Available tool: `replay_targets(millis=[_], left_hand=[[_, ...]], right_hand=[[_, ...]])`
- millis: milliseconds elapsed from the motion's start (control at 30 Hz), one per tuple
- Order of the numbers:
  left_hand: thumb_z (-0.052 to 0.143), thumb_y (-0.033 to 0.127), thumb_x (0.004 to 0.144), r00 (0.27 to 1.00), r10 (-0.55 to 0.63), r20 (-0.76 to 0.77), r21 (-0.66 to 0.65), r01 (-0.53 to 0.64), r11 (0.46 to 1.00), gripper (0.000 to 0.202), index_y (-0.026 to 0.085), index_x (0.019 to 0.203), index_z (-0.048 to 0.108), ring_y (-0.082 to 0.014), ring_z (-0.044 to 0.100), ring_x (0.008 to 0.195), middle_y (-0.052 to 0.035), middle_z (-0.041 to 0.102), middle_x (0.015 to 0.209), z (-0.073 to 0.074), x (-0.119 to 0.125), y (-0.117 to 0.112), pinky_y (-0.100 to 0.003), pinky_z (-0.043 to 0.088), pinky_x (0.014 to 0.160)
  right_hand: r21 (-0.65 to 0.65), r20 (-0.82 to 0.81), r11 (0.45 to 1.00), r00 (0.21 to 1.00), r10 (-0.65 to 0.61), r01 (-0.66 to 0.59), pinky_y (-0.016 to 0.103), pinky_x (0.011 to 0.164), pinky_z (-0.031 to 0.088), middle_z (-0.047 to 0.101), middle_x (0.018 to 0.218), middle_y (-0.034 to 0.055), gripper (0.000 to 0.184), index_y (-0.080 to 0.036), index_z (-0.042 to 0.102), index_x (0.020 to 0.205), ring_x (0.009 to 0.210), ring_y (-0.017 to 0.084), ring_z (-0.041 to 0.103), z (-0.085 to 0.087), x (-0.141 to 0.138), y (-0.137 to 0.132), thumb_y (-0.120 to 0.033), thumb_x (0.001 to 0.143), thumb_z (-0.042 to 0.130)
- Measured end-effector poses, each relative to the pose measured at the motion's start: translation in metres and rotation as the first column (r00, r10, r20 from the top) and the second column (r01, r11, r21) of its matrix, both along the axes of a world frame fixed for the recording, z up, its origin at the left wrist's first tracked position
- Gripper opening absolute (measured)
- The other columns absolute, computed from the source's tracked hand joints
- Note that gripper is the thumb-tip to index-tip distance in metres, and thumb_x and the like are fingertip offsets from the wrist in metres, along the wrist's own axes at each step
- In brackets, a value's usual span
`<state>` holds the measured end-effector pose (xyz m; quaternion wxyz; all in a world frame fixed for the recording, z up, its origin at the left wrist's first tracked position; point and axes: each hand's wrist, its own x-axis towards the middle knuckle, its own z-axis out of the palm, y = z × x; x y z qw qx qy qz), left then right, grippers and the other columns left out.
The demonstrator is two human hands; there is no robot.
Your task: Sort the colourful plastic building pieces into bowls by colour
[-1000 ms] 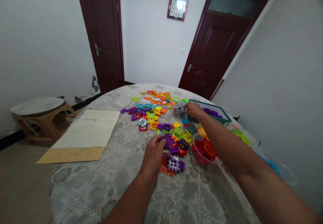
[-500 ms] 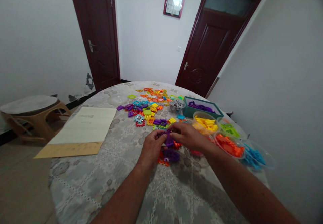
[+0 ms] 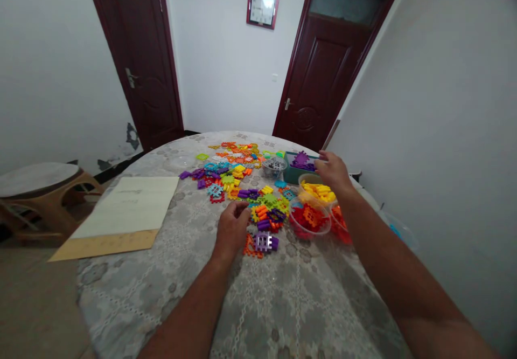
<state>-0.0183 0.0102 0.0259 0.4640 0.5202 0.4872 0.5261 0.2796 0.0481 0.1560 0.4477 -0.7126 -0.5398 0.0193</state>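
My right hand (image 3: pixel 334 171) is at the right side of the teal box (image 3: pixel 293 174), fingers apart. A purple toothed plastic piece (image 3: pixel 301 159) stands above the other purple pieces in that box, with a gap between it and my fingers. My left hand (image 3: pixel 232 227) rests by the pile of mixed toy pieces, thumb and fingers loosely bent and apart, nothing visible in them. Just right of it lie a light purple square piece (image 3: pixel 263 241) and an orange toothed piece (image 3: pixel 251 247). Orange and yellow pieces (image 3: pixel 260 213) lie beyond its fingertips.
Clear tubs hold yellow pieces (image 3: pixel 319 192), red pieces (image 3: pixel 302 221) and grey pieces (image 3: pixel 274 166). My right forearm covers part of the tubs further right. A paper sheet (image 3: pixel 129 202) lies at the left of the round table (image 3: pixel 181 289); a stool (image 3: pixel 44 186) stands beside it.
My right hand has moved from the purple pieces near my left hand to the teal box. A purple piece now shows at the box. My left hand has drawn slightly left.
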Motion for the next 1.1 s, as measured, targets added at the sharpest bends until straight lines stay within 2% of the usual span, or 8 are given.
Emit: replay_targets(millis=[100,200,267,367,467,567,800,1100], left_hand=[[0.067,0.034,0.085,0.991,-0.008,-0.135,0.107,0.022,0.994,0.025,0.019,0.105,0.071,-0.0242,0.071,0.095,-0.0083,0.075,0.101,-0.001,-0.002,0.002,-0.040,0.057,0.088],[0.072,0.035,0.085,0.944,-0.045,-0.326,0.277,0.141,0.950,0.039,0.021,0.121,0.068,-0.0278,0.068,0.113,-0.0112,0.073,0.119,-0.004,-0.002,-0.002,-0.046,0.053,0.101],[0.079,0.038,0.080,0.875,-0.072,-0.479,0.352,0.267,0.897,0.059,0.022,0.135,0.064,-0.0315,0.063,0.127,-0.0133,0.068,0.133,-0.008,0.000,-0.009,-0.050,0.048,0.111],[0.092,0.048,0.062,0.699,-0.111,-0.706,0.287,0.426,0.858,0.099,0.023,0.149,0.054,-0.0415,0.054,0.139,-0.0182,0.059,0.149,-0.022,0.003,-0.023,-0.058,0.042,0.117],[0.098,0.054,0.048,0.556,-0.061,-0.829,0.211,0.411,0.887,0.130,0.022,0.161,0.043,-0.0539,0.036,0.151,-0.0257,0.041,0.164,-0.038,0.008,-0.039,-0.069,0.033,0.119],[0.097,0.058,0.048,0.484,-0.031,-0.875,0.159,0.347,0.924,0.138,0.016,0.165,0.037,-0.0570,0.027,0.155,-0.0312,0.032,0.168,-0.049,0.012,-0.051,-0.071,0.028,0.121],[0.083,0.052,0.065,0.530,0.121,-0.839,0.296,0.259,0.919,0.120,0.008,0.164,0.032,-0.0502,0.030,0.156,-0.0312,0.034,0.168,-0.071,0.016,-0.053,-0.067,0.028,0.124],[0.080,0.047,0.072,0.589,0.272,-0.761,0.459,0.193,0.867,0.112,0.004,0.162,0.028,-0.0464,0.040,0.151,-0.0325,0.042,0.161,-0.075,0.019,-0.050,-0.064,0.033,0.123]], right_hand=[[0.101,0.195,0.993,0.980,0.041,-0.062,0.044,0.107,0.051,0.073,0.127,0.0160,0.041,-0.014,0.072,0.128,0.112,0.027,0.070,-0.009,-0.019,-0.018,-0.026,0.093,0.055],[-0.046,0.305,0.938,0.889,0.342,-0.345,0.038,0.111,0.048,0.073,0.130,0.0137,0.038,-0.015,0.072,0.127,0.122,0.024,0.066,-0.031,-0.066,-0.040,-0.027,0.098,0.052],[-0.209,0.352,0.898,0.826,0.440,-0.388,0.034,0.114,0.045,0.070,0.136,0.0146,0.039,-0.014,0.069,0.133,0.129,0.023,0.062,-0.045,-0.100,-0.045,-0.027,0.101,0.050],[-0.411,0.400,0.876,0.814,0.422,-0.253,0.033,0.112,0.044,0.071,0.134,0.0173,0.037,-0.013,0.068,0.132,0.129,0.024,0.063,-0.061,-0.136,-0.034,-0.027,0.104,0.049],[-0.462,0.419,0.880,0.846,0.328,-0.112,0.041,0.109,0.045,0.071,0.128,0.0246,0.038,-0.008,0.069,0.127,0.125,0.031,0.064,-0.072,-0.150,-0.017,-0.030,0.104,0.049],[-0.494,0.430,0.869,0.880,0.203,0.041,0.052,0.106,0.045,0.067,0.131,0.0322,0.045,-0.005,0.068,0.131,0.129,0.040,0.061,-0.086,-0.154,-0.007,-0.035,0.104,0.048],[-0.573,0.423,0.806,0.896,0.135,0.149,0.056,0.106,0.043,0.067,0.133,0.0309,0.051,-0.008,0.069,0.133,0.128,0.041,0.063,-0.118,-0.165,-0.002,-0.044,0.103,0.048],[-0.550,0.438,0.835,0.863,0.252,0.035,0.051,0.102,0.045,0.068,0.133,0.0238,0.054,-0.015,0.067,0.135,0.128,0.039,0.060,-0.122,-0.169,-0.034,-0.052,0.106,0.043]])
